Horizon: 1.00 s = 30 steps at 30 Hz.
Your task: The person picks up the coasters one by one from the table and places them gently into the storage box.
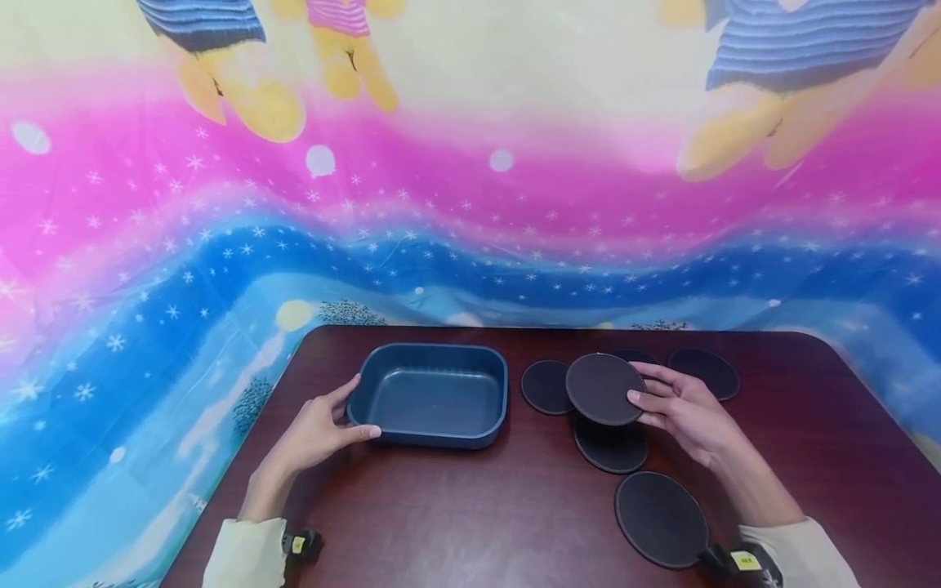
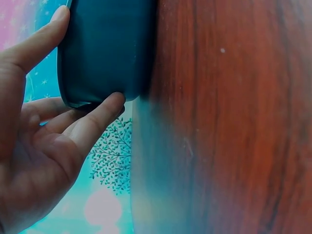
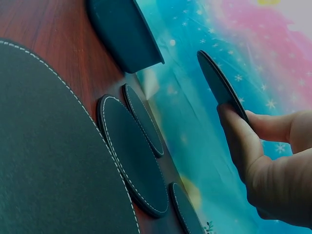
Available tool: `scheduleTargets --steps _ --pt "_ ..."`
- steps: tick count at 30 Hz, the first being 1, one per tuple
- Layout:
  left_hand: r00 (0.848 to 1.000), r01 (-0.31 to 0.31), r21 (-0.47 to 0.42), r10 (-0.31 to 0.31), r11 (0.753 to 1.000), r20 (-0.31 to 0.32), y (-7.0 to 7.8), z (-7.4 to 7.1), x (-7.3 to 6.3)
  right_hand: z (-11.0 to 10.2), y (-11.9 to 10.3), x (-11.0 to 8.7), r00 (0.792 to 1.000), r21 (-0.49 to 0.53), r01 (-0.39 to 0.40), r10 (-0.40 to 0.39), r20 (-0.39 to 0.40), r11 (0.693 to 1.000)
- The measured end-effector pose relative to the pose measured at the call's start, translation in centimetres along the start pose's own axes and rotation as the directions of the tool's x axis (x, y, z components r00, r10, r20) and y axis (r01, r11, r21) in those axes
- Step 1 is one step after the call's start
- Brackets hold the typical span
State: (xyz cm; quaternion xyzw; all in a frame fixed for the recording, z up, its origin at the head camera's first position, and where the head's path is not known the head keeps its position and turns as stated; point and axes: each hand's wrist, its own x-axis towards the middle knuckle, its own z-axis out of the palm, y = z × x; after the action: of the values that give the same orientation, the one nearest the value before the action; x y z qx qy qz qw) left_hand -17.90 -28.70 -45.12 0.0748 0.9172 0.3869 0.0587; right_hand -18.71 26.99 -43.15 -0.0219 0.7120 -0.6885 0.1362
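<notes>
A dark blue rectangular container (image 1: pixel 434 437) sits on the table at left of centre, its inside bare. At its left end my left hand (image 1: pixel 316 433) holds it, thumb near the front corner and fingers toward the back; the left wrist view shows the fingertips against the container's wall (image 2: pixel 107 48). My right hand (image 1: pixel 691 416) pinches a round dark coaster (image 1: pixel 604 389) at its right edge, raised and tilted above the table. In the right wrist view this coaster (image 3: pixel 219 83) appears nearly edge-on between thumb and fingers.
Several more round black coasters with stitched rims lie on the table: one near the front (image 1: pixel 662 519), one below the raised coaster (image 1: pixel 612 447), one beside the container (image 1: pixel 546 387), one at the back right (image 1: pixel 706 373). A patterned cloth (image 1: pixel 470 245) hangs behind the table (image 1: pixel 456 523).
</notes>
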Motion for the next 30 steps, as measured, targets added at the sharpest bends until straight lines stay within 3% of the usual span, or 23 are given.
scheduleTargets --steps 19,26,30 --pt "1.0 -0.007 -0.006 0.007 1.0 -0.007 0.1 0.0 0.4 0.2 -0.6 -0.2 1.0 0.064 0.011 -0.011 0.0 0.998" --pt "0.998 -0.061 -0.021 0.06 0.998 -0.015 -0.6 0.0 0.3 0.2 -0.5 -0.4 1.0 0.079 0.015 -0.016 0.01 0.997" --pt "0.996 -0.086 -0.085 0.085 0.993 -0.02 -1.2 -0.3 -0.1 0.4 -0.5 -0.5 1.0 0.087 0.019 -0.021 0.02 0.996"
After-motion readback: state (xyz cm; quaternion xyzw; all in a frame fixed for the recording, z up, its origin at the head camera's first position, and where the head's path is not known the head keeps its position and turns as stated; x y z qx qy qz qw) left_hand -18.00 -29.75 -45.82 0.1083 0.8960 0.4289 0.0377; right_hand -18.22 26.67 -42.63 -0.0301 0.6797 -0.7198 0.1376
